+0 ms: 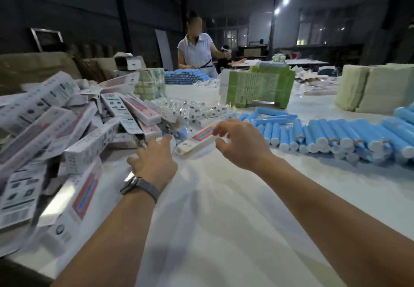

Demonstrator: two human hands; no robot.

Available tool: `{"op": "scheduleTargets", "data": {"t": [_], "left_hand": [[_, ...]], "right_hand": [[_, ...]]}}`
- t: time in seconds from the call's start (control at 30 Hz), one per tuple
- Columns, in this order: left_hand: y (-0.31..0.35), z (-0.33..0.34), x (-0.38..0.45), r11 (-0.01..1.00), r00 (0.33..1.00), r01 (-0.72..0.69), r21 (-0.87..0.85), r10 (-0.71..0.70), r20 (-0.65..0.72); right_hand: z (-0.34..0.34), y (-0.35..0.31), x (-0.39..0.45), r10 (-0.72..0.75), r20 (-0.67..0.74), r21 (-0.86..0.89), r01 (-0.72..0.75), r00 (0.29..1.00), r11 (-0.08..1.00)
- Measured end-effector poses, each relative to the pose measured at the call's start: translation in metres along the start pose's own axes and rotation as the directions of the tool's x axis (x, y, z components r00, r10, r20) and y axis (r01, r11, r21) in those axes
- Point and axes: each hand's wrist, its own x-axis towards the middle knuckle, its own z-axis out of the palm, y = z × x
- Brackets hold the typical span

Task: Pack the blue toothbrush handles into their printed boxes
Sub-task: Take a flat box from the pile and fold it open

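reaching forward over the white table (212,208), both hands hang above it with fingers loosely spread, grasping nothing. the left hand (154,161), a watch (134,186) on its wrist, sits beside the heap of printed boxes (56,134). the right hand (242,143) hovers just over one printed box (197,140) lying flat between the hands. blue toothbrush handles (331,137) lie in rows to the right, near that hand. a person (197,51) stands at the far end.

Blue toothbrush handles (336,134) lie in rows at right; printed boxes (67,134) are heaped at left.
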Motion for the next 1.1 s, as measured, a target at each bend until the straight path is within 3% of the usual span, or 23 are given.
{"op": "scheduleTargets", "data": {"t": [0.07, 0.13, 0.2, 0.27, 0.33, 0.4, 0.43, 0.53, 0.67, 0.73, 0.83, 0.9, 1.0, 1.1], "left_hand": [[0.003, -0.002, 0.001, 0.997, 0.997, -0.045, -0.069, 0.040, -0.070], [0.009, -0.006, 0.003, 0.924, 0.968, -0.171, -0.342, 0.093, -0.233], [0.020, -0.011, 0.004, 0.646, 0.934, -0.293, -0.705, 0.035, -0.356], [0.036, -0.013, -0.001, 0.209, 0.970, -0.228, -0.951, -0.035, -0.240], [0.048, -0.012, -0.009, -0.136, 0.996, 0.002, -0.991, 0.087, -0.010], [0.053, -0.012, -0.012, -0.324, 0.962, 0.222, -0.919, 0.226, 0.153], [0.053, -0.014, -0.013, -0.360, 0.949, 0.274, -0.892, 0.251, 0.190], [0.050, -0.013, -0.015, -0.373, 0.922, 0.350, -0.860, 0.298, 0.246], [0.047, -0.007, -0.021, -0.383, 0.814, 0.536, -0.753, 0.472, 0.340], [0.041, -0.005, -0.019, -0.373, 0.796, 0.549, -0.748, 0.507, 0.331], [0.047, 0.003, -0.022, -0.251, 0.900, 0.321, -0.913, 0.381, 0.212], [0.058, 0.005, -0.029, -0.222, 0.946, 0.146, -0.964, 0.315, 0.071], [0.066, 0.007, -0.038, -0.204, 0.911, -0.123, -0.971, 0.365, -0.192], [0.065, 0.011, -0.040, -0.118, 0.858, -0.303, -0.946, 0.399, -0.325]], "right_hand": [[-0.004, 0.003, 0.003, 0.024, -0.021, 0.023, -0.024, 0.999, 0.999], [-0.010, 0.008, 0.006, 0.028, -0.031, 0.054, -0.026, 0.999, 0.998], [-0.016, 0.012, 0.006, -0.029, 0.043, 0.148, 0.022, 0.999, 0.989], [-0.017, 0.009, 0.003, -0.157, 0.163, 0.237, 0.116, 0.974, 0.965], [-0.011, 0.005, 0.001, -0.274, 0.214, 0.242, 0.221, 0.938, 0.945], [-0.007, 0.004, 0.002, -0.317, 0.216, 0.214, 0.272, 0.923, 0.938], [-0.006, 0.005, 0.002, -0.320, 0.208, 0.209, 0.278, 0.924, 0.938], [-0.006, 0.010, -0.002, -0.311, 0.233, 0.243, 0.255, 0.921, 0.936], [-0.006, 0.008, -0.005, -0.327, 0.317, 0.151, 0.293, 0.890, 0.944], [-0.007, 0.006, -0.003, -0.319, 0.295, 0.158, 0.284, 0.901, 0.946], [-0.015, 0.005, 0.001, -0.267, 0.164, 0.332, 0.202, 0.950, 0.921], [-0.022, 0.006, 0.002, -0.228, 0.132, 0.445, 0.148, 0.965, 0.883], [-0.028, 0.010, 0.003, -0.196, 0.163, 0.492, 0.092, 0.967, 0.866], [-0.038, 0.014, 0.002, -0.167, 0.296, 0.482, 0.004, 0.941, 0.876]]}}
